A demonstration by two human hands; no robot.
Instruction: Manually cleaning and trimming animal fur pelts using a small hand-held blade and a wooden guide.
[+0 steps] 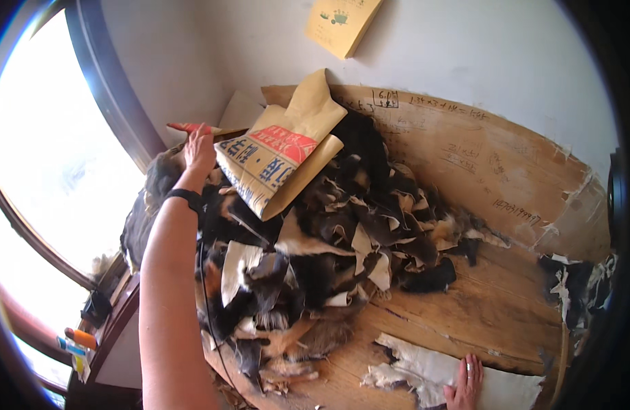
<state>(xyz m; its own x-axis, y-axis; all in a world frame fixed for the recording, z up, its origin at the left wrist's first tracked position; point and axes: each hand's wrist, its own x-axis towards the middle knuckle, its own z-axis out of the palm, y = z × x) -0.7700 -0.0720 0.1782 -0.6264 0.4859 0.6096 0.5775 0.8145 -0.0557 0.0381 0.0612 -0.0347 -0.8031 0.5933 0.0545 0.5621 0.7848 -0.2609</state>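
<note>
My left hand [200, 152], with a black band [185, 198] at the wrist, reaches to the far left of the fur pile. Its fingers look closed on the red-cornered edge of some brown paper [229, 130]; the grip is partly hidden. Beside it, a folded brown paper sack [277, 154] with red and blue print lies tilted on the heap of fur scraps [342, 225]. These are black, brown and cream pelt pieces. At the lower right, my right hand [467, 383], wearing a ring, rests flat on a pale hide piece [424, 365].
A wooden board [479, 294] lies beneath the scraps. Cardboard [479, 150] with handwriting lines the back wall. Yellow paper [342, 24] hangs above. Dark scraps [578, 283] sit at the right edge. A bright window [62, 150] and an orange-capped item [80, 337] are at left; a thin black cable [204, 294] runs down.
</note>
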